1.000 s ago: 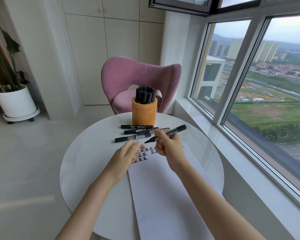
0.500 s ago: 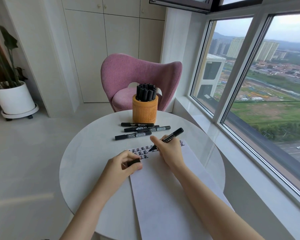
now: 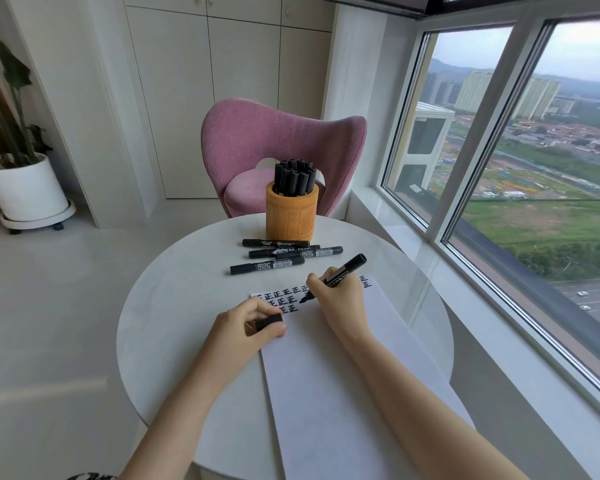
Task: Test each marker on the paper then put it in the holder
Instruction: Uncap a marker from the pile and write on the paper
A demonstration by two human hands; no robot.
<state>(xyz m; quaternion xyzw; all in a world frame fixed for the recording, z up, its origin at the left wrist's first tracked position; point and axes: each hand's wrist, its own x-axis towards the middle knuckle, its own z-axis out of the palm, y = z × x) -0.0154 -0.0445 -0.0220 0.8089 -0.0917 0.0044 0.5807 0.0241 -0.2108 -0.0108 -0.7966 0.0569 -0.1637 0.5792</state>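
On table (image 3: pixel 174 306), at far edge: holder (image 3: pixel 291 216), with markers (image 3: pixel 294 176) upright in it. Just before holder: four loose markers (image 3: pixel 274 252), lying crosswise. Nearer: paper (image 3: pixel 343 393), from mid-table out past near edge. On paper's far end: right hand (image 3: pixel 342 299) with marker (image 3: pixel 350 266). At paper's left edge: left hand (image 3: pixel 250 327) with cap (image 3: pixel 269 321). Behind table: chair (image 3: pixel 278 140). Far left, on floor: pot (image 3: pixel 25 188).
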